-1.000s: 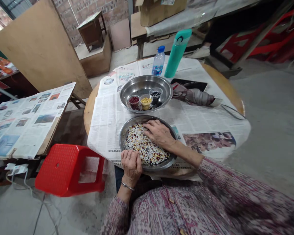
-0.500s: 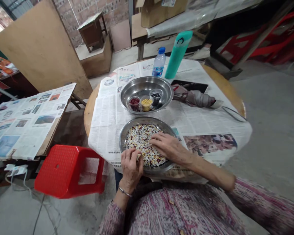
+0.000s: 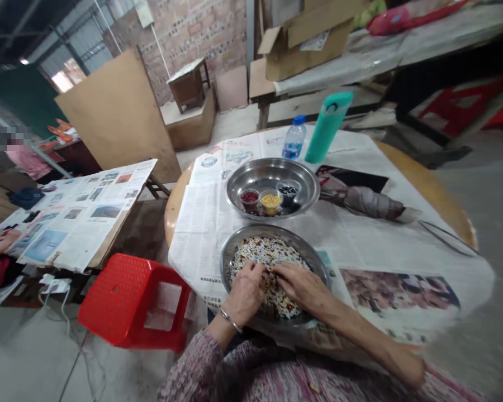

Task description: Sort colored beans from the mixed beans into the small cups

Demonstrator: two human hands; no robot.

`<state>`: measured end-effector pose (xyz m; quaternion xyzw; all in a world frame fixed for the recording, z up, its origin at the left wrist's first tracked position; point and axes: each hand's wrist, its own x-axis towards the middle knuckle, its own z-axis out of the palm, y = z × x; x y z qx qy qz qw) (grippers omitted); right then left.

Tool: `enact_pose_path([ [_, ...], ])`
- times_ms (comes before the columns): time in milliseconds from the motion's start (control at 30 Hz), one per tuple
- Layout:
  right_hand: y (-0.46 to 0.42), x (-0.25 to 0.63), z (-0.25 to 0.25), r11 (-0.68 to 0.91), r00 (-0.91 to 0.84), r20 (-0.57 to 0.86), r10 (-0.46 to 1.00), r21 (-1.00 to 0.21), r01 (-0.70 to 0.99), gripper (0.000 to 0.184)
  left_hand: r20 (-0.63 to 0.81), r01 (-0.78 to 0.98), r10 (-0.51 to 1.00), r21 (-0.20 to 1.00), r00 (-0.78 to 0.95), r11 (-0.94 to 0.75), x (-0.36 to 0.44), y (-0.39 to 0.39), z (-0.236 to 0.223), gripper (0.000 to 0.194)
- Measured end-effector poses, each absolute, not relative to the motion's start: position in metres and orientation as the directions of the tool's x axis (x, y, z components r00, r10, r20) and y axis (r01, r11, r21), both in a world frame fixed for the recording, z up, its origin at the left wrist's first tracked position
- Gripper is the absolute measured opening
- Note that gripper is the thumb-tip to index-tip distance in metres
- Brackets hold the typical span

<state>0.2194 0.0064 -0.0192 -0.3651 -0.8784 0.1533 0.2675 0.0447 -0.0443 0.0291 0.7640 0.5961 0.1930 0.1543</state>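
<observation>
In the head view, a steel basin (image 3: 226,248) on the table holds a spread of white rice mixed with red, yellow and dark beans (image 3: 272,248). Over its middle, my left hand (image 3: 248,293) bends its fingers down to the mix. Close beside it, my right hand (image 3: 305,286) has curled fingers whose tips nearly meet the left ones. Anything between the fingertips is too small to make out. Behind stands a second steel basin (image 3: 245,172) with a cup of red beans (image 3: 250,199), a cup of yellow beans (image 3: 270,202) and a cup of black beans (image 3: 288,191).
Newspaper (image 3: 193,223) covers the round table. Toward the back stand a water bottle (image 3: 294,138) and a teal flask (image 3: 329,128). A folded umbrella (image 3: 369,202) lies at right. On the floor at left is a red stool (image 3: 113,290); another person (image 3: 23,159) is at far left.
My view has swung, so the table sits lower and further right. My left hand has moved from the basin's near rim into the mix, and my right hand's fingertips have come close to it.
</observation>
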Motion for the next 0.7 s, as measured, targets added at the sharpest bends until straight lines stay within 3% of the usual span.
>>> enact_pose_path([
  [100, 0.009, 0.215, -0.016, 0.675, -0.517, 0.435, 0.737, -0.495, 0.547, 0.025, 0.122, 0.85, 0.97, 0.467, 0.21, -0.242, 0.045, -0.03, 0.03, 0.027],
  [300, 0.0, 0.234, -0.022, 0.721, -0.473, 0.555, 0.684, -0.422, 0.549, 0.023, 0.122, 0.857, 0.968, 0.45, 0.218, -0.25, 0.042, -0.03, 0.038, 0.021],
  [567, -0.032, 0.259, -0.044, 0.746, -0.461, 0.602, 0.652, -0.396, 0.536, 0.022, 0.179, 0.841, 0.966, 0.479, 0.186, -0.251, 0.041, -0.068, 0.041, 0.014],
  [700, -0.035, 0.254, -0.037, 0.754, -0.454, 0.622, 0.638, -0.384, 0.534, 0.02, 0.277, 0.83, 0.949, 0.486, 0.153, -0.275, 0.039, -0.083, 0.029, 0.014],
])
